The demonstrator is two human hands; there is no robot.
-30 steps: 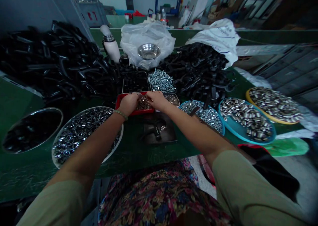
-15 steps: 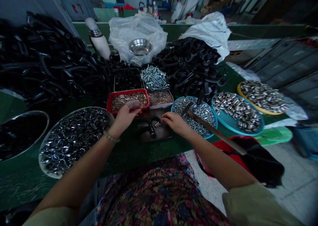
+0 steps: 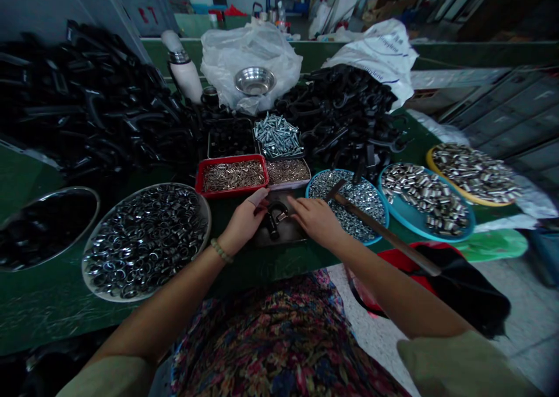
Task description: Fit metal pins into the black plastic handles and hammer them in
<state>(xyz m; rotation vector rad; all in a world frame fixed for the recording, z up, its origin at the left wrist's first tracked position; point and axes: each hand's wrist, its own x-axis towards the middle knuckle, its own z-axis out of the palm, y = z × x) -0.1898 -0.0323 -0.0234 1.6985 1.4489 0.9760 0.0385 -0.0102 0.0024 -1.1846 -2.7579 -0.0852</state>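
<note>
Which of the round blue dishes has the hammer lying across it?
The blue dish nearest the right hand, holding small silvery bits; the hammer head rests on it.

You can see red marks that look like the number 87 on the grey metal box (image 3: 146, 14) far back on your left. The white sack (image 3: 384, 45) far back on your right has small dark blue words on it, but they are too blurry to read. Nothing else has words you can read.

Left hand (image 3: 244, 222) and right hand (image 3: 317, 219) extended, fingers curled.
</note>
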